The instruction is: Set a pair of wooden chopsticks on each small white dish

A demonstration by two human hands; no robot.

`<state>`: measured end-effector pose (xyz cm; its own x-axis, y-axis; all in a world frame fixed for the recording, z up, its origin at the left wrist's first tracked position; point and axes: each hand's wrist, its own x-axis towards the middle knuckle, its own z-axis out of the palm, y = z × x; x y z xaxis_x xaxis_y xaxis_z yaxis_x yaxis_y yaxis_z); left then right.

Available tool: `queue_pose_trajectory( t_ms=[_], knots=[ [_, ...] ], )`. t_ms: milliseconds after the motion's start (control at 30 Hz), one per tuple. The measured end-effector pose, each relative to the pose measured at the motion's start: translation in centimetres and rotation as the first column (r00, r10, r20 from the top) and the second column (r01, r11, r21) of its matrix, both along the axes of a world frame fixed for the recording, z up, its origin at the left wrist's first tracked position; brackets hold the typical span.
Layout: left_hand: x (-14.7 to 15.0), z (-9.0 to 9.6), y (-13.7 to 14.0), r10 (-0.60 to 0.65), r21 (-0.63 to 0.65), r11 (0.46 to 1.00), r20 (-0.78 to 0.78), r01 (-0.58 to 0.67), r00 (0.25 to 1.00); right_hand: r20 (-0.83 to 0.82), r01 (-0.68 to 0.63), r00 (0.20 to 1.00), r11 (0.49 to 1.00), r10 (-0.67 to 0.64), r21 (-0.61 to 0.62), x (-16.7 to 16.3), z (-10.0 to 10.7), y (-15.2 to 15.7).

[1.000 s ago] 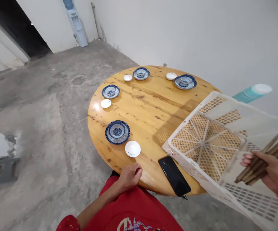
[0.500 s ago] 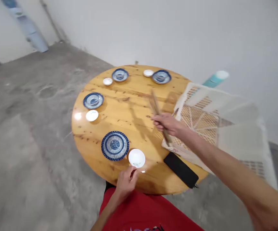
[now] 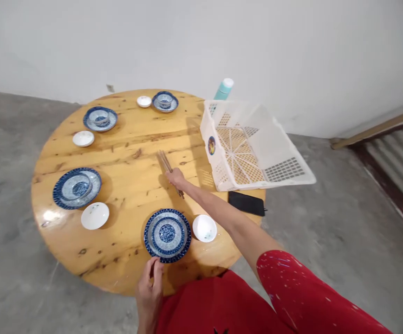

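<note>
My right hand (image 3: 175,177) reaches over the round wooden table (image 3: 125,250) and is shut on a bundle of brown chopsticks (image 3: 165,162), whose tips point toward the table's middle. My left hand (image 3: 149,287) rests at the near table edge, fingers touching the rim of a blue-and-white plate (image 3: 167,234). A small white dish (image 3: 204,228) sits just right of that plate.
Three more blue plate-and-bowl settings (image 3: 77,187) (image 3: 100,118) (image 3: 165,100), each with a small white dish (image 3: 94,215), ring the table. A white plastic basket (image 3: 253,148) overhangs the right edge beside a black phone (image 3: 246,203). A teal bottle (image 3: 224,89) stands behind it.
My right hand carried the chopsticks out of the basket and down over the table's middle. The view swung left to right. My left hand shifted from the white dish to the plate's rim.
</note>
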<state>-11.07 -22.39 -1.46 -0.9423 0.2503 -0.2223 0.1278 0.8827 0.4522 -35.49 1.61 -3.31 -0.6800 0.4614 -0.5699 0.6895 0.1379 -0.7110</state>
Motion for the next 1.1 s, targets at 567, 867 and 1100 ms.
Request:
queue_pose_trajectory(
  t_ms=[567,867,1100],
  knots=[
    [-2.7,-0.9,-2.3,0.263,0.547,0.754,0.258,-0.365,0.930,-0.043,-0.022,0.998,0.834,0.055,0.551,-6.1,-4.4,-2.7],
    [-3.0,-1.7,-2.0,0.254,0.552,0.747,0.279,-0.371,0.926,-0.168,0.023,0.980,0.777,0.107,0.629,-6.9,-6.4,-3.4],
    [-4.6,-1.2,-2.0,0.255,0.576,0.732,0.265,-0.365,0.930,-0.065,-0.008,0.996,0.763,0.066,0.647,-5.9,-5.7,-1.8]
  ],
)
